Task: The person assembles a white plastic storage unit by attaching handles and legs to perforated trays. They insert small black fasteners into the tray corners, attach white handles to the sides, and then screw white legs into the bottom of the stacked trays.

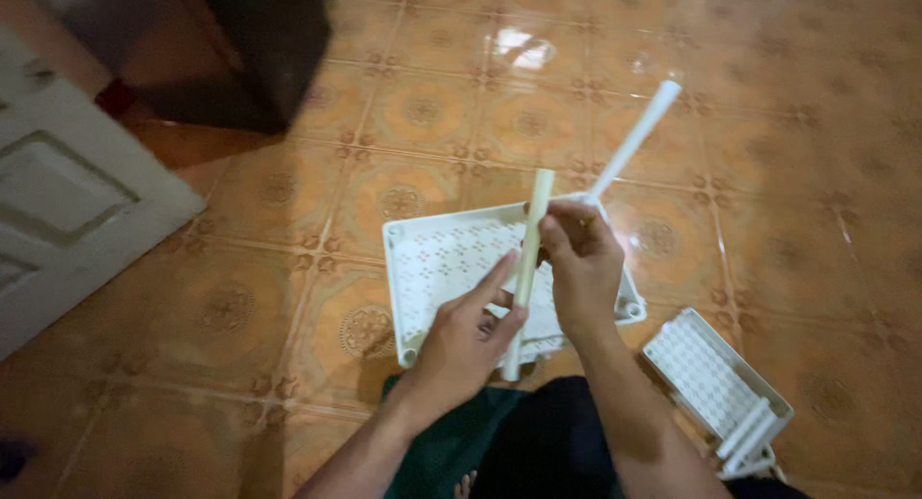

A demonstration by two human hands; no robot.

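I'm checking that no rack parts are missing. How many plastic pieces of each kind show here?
Perforated white shelf trays: 2, one under the hands, one at lower right
Loose white tubes: 2, one gripped by left hand and right hand, one sticking up behind
Tubes lying on the lower-right tray: 2
Total: 6

Two hands, left (pixel 459 338) and right (pixel 579 265), two white perforated shelves (pixel 442 259) (pixel 706 374), two loose white tubes (pixel 527 259) (pixel 636 139), and one door (pixel 58 201) are in view.

Matt white plastic tube (pixel 526 259), glossy tiled floor (pixel 423 115)
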